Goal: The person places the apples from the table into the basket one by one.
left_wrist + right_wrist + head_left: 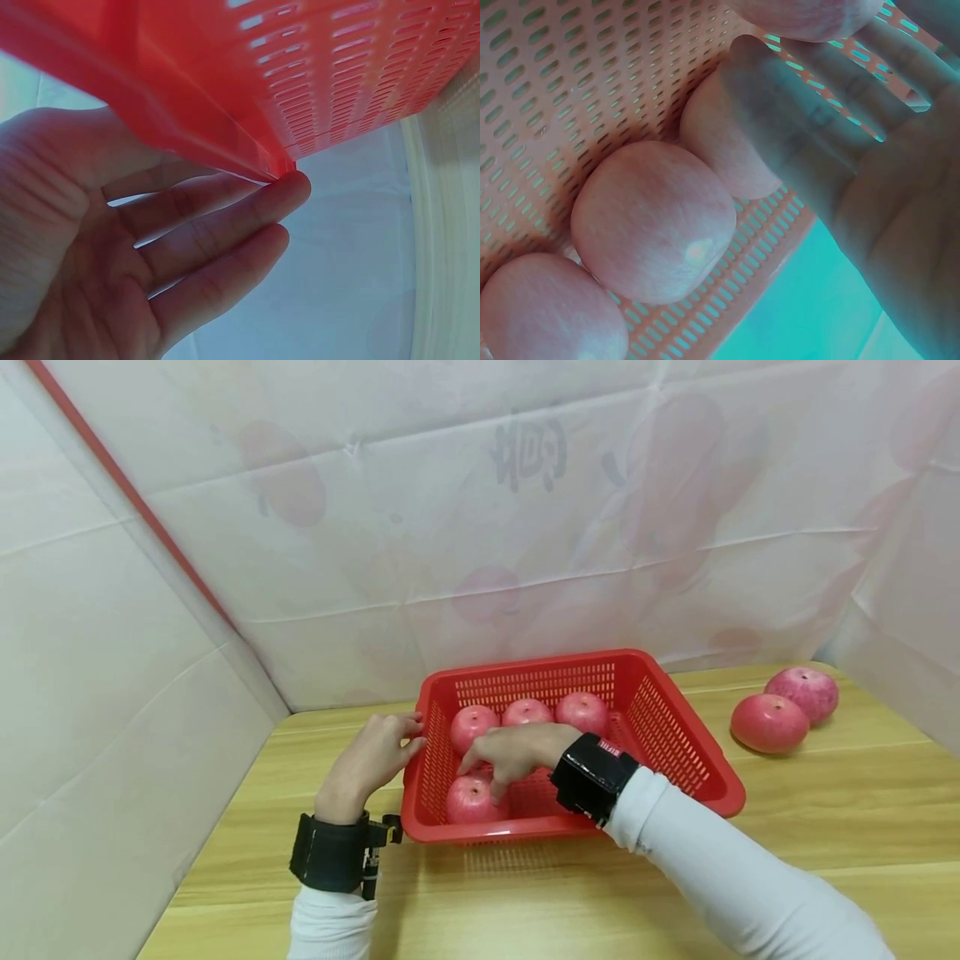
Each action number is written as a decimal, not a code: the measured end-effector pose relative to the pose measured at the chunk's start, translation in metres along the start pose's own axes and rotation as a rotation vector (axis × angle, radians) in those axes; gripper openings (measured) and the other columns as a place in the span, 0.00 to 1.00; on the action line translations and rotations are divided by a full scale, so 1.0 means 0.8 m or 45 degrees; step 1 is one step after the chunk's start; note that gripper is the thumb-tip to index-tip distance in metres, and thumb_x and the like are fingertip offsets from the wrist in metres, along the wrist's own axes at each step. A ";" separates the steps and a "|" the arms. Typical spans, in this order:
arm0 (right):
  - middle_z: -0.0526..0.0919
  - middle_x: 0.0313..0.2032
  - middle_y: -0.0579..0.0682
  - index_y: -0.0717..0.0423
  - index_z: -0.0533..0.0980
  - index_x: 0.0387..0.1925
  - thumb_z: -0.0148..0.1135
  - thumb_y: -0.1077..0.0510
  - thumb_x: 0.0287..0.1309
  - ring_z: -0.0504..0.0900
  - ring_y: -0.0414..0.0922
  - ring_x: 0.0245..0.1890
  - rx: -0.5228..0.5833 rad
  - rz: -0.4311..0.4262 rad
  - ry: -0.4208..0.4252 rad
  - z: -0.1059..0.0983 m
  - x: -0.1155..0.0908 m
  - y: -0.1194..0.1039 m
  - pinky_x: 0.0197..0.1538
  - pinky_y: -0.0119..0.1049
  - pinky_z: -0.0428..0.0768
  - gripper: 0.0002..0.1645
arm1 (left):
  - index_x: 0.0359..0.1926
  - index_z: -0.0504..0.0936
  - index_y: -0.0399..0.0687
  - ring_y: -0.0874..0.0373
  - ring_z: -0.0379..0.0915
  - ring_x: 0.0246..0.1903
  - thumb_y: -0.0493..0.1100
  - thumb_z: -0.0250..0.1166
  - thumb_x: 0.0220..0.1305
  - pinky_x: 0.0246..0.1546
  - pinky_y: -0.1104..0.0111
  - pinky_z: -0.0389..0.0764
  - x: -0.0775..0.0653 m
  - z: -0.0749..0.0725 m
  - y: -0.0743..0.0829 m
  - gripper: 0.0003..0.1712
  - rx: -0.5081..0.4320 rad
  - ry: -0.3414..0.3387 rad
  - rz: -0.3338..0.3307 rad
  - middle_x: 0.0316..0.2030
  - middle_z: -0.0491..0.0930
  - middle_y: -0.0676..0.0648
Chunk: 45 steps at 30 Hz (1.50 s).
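Observation:
A red plastic basket (525, 832) with slotted walls holds several pink-red apples. Three stand in a row along its back wall: a left apple (472, 727), a middle apple (527, 711) and a right apple (582, 713). My right hand (517, 750) is inside the basket, its fingers and thumb spread at the front-left apple (471, 802), which sits in the corner. In the right wrist view these fingers (795, 112) are nearly straight. At the basket's left rim, my left hand (371, 758) has its fingertips against the edge, with loosely extended fingers (217, 232) beneath the rim.
Two more apples lie on the wooden table (300, 793) right of the basket: a front apple (768, 724) and a streaked one (802, 693) behind it. A white printed sheet (450, 527) hangs close behind the basket, with white panels at both sides.

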State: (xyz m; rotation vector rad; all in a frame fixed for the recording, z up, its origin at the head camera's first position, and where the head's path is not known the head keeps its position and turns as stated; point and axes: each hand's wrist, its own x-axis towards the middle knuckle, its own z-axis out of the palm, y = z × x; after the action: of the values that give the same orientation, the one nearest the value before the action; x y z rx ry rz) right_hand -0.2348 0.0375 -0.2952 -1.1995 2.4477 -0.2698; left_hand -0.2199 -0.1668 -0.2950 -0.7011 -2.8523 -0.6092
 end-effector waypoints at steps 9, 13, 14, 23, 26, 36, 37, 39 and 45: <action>0.77 0.46 0.41 0.44 0.71 0.56 0.68 0.58 0.44 0.69 0.38 0.38 -0.038 0.034 -0.036 0.002 -0.001 -0.003 0.40 0.31 0.73 0.33 | 0.41 0.81 0.36 0.50 0.73 0.43 0.35 0.62 0.56 0.34 0.65 0.81 -0.001 0.001 -0.001 0.11 -0.010 -0.001 -0.004 0.49 0.75 0.37; 0.75 0.48 0.41 0.43 0.66 0.60 0.66 0.52 0.46 0.69 0.40 0.45 -0.023 0.109 -0.058 0.000 -0.009 -0.002 0.47 0.37 0.73 0.37 | 0.41 0.81 0.36 0.50 0.73 0.43 0.35 0.61 0.56 0.33 0.65 0.81 0.000 0.001 0.000 0.11 -0.004 0.009 0.011 0.49 0.75 0.37; 0.74 0.50 0.42 0.43 0.65 0.61 0.66 0.52 0.47 0.68 0.41 0.47 -0.002 0.122 -0.054 -0.001 -0.011 0.000 0.50 0.38 0.72 0.38 | 0.41 0.81 0.36 0.50 0.73 0.43 0.35 0.61 0.56 0.33 0.65 0.81 0.000 0.001 -0.001 0.11 -0.002 0.012 0.016 0.49 0.75 0.37; 0.77 0.49 0.49 0.56 0.71 0.55 0.64 0.57 0.49 0.72 0.43 0.44 0.053 0.074 0.128 -0.011 -0.029 0.014 0.51 0.39 0.72 0.29 | 0.40 0.81 0.36 0.50 0.73 0.44 0.35 0.61 0.56 0.36 0.62 0.80 0.000 0.002 -0.001 0.11 -0.001 0.022 0.031 0.49 0.75 0.37; 0.79 0.45 0.49 0.55 0.75 0.50 0.64 0.58 0.49 0.72 0.43 0.44 0.007 0.052 0.197 -0.015 -0.034 0.015 0.49 0.39 0.73 0.23 | 0.41 0.81 0.36 0.50 0.71 0.46 0.35 0.61 0.56 0.42 0.58 0.78 0.000 0.001 -0.001 0.11 0.010 0.026 0.039 0.48 0.76 0.37; 0.77 0.31 0.42 0.49 0.80 0.39 0.62 0.59 0.49 0.68 0.43 0.39 -0.091 0.059 0.412 -0.023 -0.048 0.025 0.44 0.39 0.71 0.12 | 0.40 0.82 0.36 0.50 0.72 0.46 0.35 0.61 0.56 0.40 0.59 0.78 0.001 0.001 -0.001 0.10 0.007 0.032 0.047 0.48 0.76 0.37; 0.78 0.31 0.42 0.48 0.80 0.38 0.61 0.59 0.49 0.68 0.42 0.39 -0.103 0.054 0.427 -0.024 -0.050 0.026 0.44 0.39 0.71 0.12 | 0.40 0.82 0.36 0.50 0.72 0.45 0.35 0.61 0.56 0.39 0.59 0.79 0.001 0.001 -0.001 0.10 0.004 0.031 0.043 0.48 0.76 0.37; 0.78 0.32 0.44 0.47 0.80 0.37 0.61 0.59 0.49 0.69 0.42 0.39 -0.105 0.046 0.453 -0.025 -0.053 0.028 0.43 0.39 0.71 0.11 | 0.40 0.82 0.36 0.51 0.73 0.44 0.35 0.61 0.56 0.38 0.60 0.80 0.001 0.001 0.000 0.10 0.002 0.027 0.038 0.47 0.76 0.37; 0.78 0.32 0.43 0.46 0.80 0.38 0.60 0.59 0.50 0.68 0.42 0.39 -0.094 0.108 0.479 -0.032 -0.063 0.035 0.43 0.40 0.71 0.12 | 0.40 0.82 0.37 0.51 0.73 0.43 0.35 0.62 0.56 0.36 0.62 0.80 0.000 0.000 0.001 0.10 0.001 0.025 0.025 0.48 0.76 0.38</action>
State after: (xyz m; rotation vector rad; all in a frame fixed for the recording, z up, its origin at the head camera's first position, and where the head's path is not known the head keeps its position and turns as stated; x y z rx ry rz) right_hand -0.2381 0.0947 -0.2686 -1.1572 2.8461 -0.4166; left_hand -0.2194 -0.1664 -0.2947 -0.7185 -2.8240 -0.6091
